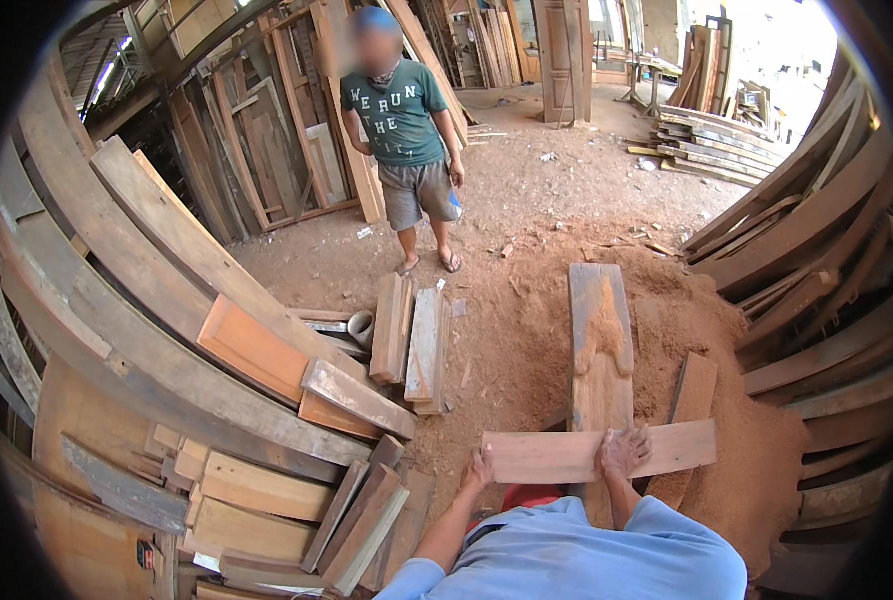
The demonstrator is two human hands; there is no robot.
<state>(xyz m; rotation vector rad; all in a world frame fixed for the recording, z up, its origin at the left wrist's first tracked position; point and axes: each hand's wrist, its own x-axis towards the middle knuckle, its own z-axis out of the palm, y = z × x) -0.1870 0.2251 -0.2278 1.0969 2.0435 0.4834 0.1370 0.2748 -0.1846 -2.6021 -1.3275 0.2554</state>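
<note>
A person in a light blue shirt looks down at their own two hands holding a short reddish wooden board [599, 452] crosswise in front of them, roughly level. The left hand [480, 468] grips the board's left end, fingers curled around the edge. The right hand [624, 450] lies flat on top of the board right of its middle, fingers spread over the upper face and wrapping its far edge. Beneath the board, a longer plank [601, 345] runs away from the viewer, dusted with sawdust, and rests on a mound of reddish sawdust [737, 440] that spreads to the right. A shorter dark plank [691, 395] leans just right of the long one. To the left, a jumble of cut boards and offcuts [267, 470] is stacked against long curved-looking timbers. Two pale short boards [412, 340] lie on the dirt floor ahead. Farther off, another person in a green shirt and grey shorts [407, 150] stands on the dirt floor facing the viewer, with door frames and timber leaning behind them.
</note>
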